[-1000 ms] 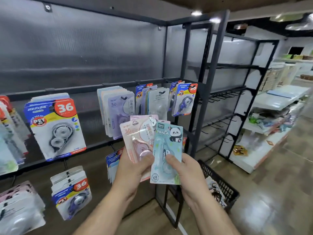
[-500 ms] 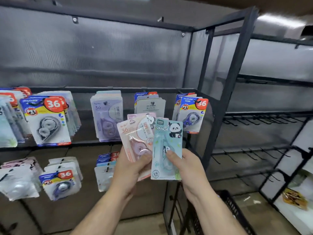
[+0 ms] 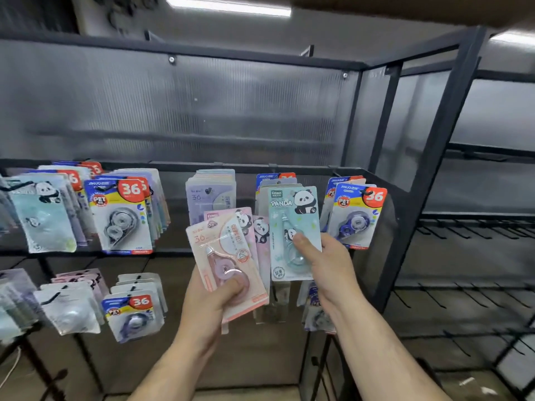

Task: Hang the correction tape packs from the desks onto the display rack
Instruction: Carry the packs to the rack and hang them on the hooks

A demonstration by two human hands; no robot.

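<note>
Correction tape packs are sitting in both hands, near the display rack: the left hand is gripping a fan of pink packs, thumb on top, while the right hand is pinching the mint panda pack. Since a second ago that pack is drawing rightward clear of the fan and rising level with the upper row, so hanging it is probably coming next.
</note>
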